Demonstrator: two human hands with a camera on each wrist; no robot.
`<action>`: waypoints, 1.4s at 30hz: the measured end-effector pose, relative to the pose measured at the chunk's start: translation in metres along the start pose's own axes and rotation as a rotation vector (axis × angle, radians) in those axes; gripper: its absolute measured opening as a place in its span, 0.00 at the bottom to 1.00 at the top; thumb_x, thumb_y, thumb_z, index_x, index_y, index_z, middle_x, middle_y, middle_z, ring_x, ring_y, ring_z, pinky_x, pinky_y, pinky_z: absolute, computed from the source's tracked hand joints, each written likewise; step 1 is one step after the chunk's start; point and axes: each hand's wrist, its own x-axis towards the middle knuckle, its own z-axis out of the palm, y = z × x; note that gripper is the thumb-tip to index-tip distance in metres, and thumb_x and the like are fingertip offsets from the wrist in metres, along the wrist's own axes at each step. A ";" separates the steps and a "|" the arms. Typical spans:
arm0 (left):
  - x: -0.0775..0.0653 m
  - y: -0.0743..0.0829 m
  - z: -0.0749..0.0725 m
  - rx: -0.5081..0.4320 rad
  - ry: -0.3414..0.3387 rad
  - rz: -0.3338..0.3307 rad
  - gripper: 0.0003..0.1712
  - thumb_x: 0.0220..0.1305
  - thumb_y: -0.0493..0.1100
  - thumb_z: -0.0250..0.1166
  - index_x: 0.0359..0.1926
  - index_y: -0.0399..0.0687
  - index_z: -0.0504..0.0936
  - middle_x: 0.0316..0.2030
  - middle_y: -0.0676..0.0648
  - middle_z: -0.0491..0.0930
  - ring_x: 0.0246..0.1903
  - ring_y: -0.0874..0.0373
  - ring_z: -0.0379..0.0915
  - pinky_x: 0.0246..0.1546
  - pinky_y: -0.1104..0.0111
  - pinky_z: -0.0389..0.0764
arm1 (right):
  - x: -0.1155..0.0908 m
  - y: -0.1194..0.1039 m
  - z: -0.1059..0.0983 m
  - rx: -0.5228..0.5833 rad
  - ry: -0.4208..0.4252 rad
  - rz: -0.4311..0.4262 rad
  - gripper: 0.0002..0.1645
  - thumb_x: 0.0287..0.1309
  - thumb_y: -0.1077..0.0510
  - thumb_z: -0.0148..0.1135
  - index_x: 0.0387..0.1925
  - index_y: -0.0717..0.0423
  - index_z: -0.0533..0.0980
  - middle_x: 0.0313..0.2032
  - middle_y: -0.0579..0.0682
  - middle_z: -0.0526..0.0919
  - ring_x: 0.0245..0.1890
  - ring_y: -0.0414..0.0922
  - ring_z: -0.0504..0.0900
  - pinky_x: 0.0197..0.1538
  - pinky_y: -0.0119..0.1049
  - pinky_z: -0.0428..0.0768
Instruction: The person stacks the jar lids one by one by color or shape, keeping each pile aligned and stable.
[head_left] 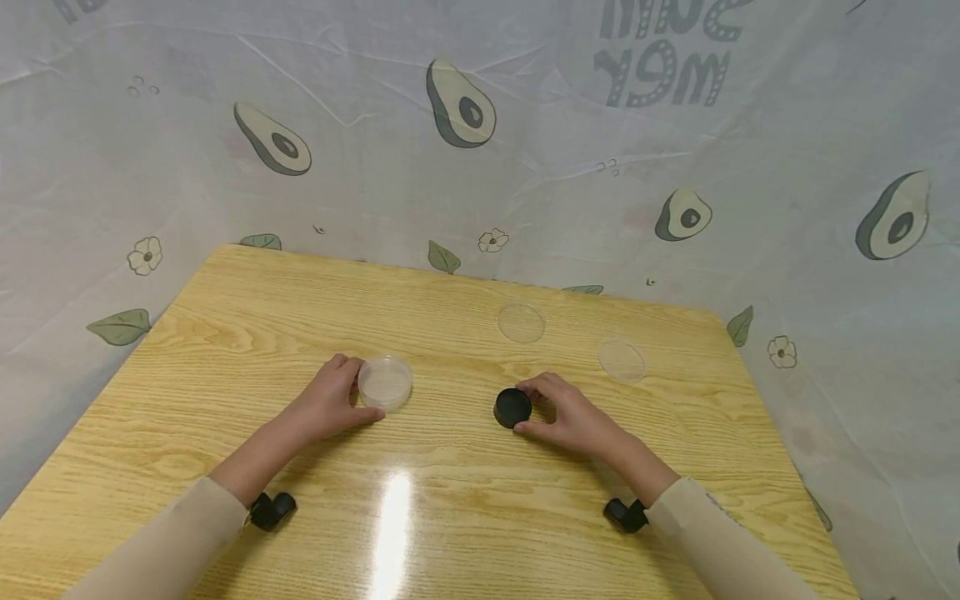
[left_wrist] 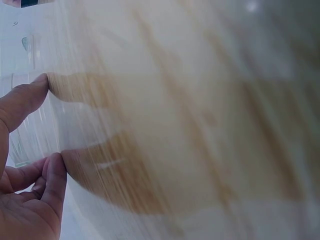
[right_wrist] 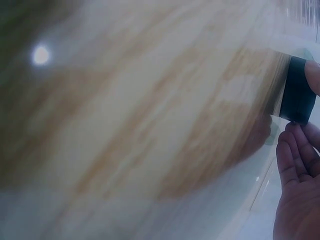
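Observation:
A clear petri dish point(head_left: 385, 382) sits on the wooden table, left of the middle. My left hand point(head_left: 335, 401) holds it from its left side, thumb at the near rim and fingers at the far rim; the left wrist view shows the dish's clear wall point(left_wrist: 35, 132) between thumb and fingertips. To the right, a short black cylinder point(head_left: 513, 408) with a round top stands upright on the table. My right hand point(head_left: 564, 414) grips it between thumb and fingers from the right; its dark side point(right_wrist: 296, 92) shows in the right wrist view.
Behind the black cylinder lies a thin clear disc point(head_left: 521, 322), and a second clear disc point(head_left: 622, 360) lies farther right. A cloth with printed avocados point(head_left: 465, 108) hangs behind the wooden table point(head_left: 450, 500). Light glares on the table's near part.

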 end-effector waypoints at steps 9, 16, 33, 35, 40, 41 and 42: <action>0.000 -0.001 0.001 0.006 0.010 0.000 0.37 0.55 0.48 0.82 0.55 0.29 0.76 0.39 0.41 0.72 0.38 0.52 0.66 0.40 0.60 0.71 | -0.001 0.001 0.001 -0.006 0.004 0.002 0.37 0.60 0.47 0.77 0.67 0.55 0.76 0.57 0.49 0.81 0.55 0.45 0.79 0.60 0.47 0.80; -0.001 -0.002 0.001 0.009 0.030 0.021 0.36 0.54 0.48 0.83 0.53 0.29 0.77 0.38 0.42 0.72 0.37 0.52 0.66 0.39 0.60 0.71 | -0.001 0.000 0.002 -0.009 0.013 0.007 0.38 0.60 0.45 0.77 0.67 0.54 0.76 0.55 0.49 0.81 0.55 0.45 0.79 0.60 0.48 0.80; -0.001 -0.003 0.003 -0.001 0.033 0.024 0.36 0.54 0.48 0.82 0.54 0.28 0.76 0.38 0.42 0.72 0.37 0.52 0.66 0.39 0.61 0.70 | 0.012 0.011 -0.024 0.034 0.143 -0.012 0.36 0.66 0.53 0.72 0.69 0.65 0.71 0.60 0.63 0.78 0.59 0.59 0.78 0.63 0.59 0.77; -0.001 -0.004 0.004 -0.001 0.033 0.026 0.36 0.54 0.48 0.82 0.53 0.29 0.76 0.38 0.42 0.72 0.37 0.52 0.65 0.39 0.61 0.70 | 0.016 0.016 -0.028 0.023 0.170 0.001 0.39 0.65 0.54 0.73 0.71 0.66 0.69 0.61 0.64 0.77 0.60 0.61 0.77 0.64 0.61 0.76; -0.001 -0.006 0.006 0.005 0.031 0.025 0.37 0.54 0.48 0.83 0.54 0.28 0.76 0.39 0.41 0.72 0.37 0.52 0.66 0.39 0.61 0.71 | 0.027 0.029 -0.036 0.024 0.173 0.103 0.48 0.65 0.51 0.73 0.76 0.66 0.61 0.66 0.67 0.69 0.66 0.65 0.70 0.70 0.63 0.71; -0.001 -0.006 0.006 0.005 0.029 0.024 0.37 0.54 0.48 0.83 0.55 0.28 0.76 0.39 0.41 0.73 0.38 0.52 0.66 0.40 0.60 0.71 | 0.029 0.032 -0.037 0.025 0.166 0.128 0.50 0.65 0.50 0.73 0.77 0.66 0.59 0.68 0.68 0.67 0.68 0.65 0.69 0.70 0.63 0.70; -0.001 -0.006 0.007 0.006 0.029 0.024 0.38 0.54 0.48 0.83 0.55 0.28 0.76 0.40 0.41 0.73 0.38 0.51 0.67 0.40 0.60 0.72 | 0.031 0.035 -0.038 0.023 0.156 0.156 0.52 0.65 0.49 0.73 0.78 0.66 0.57 0.69 0.68 0.65 0.69 0.65 0.67 0.71 0.64 0.69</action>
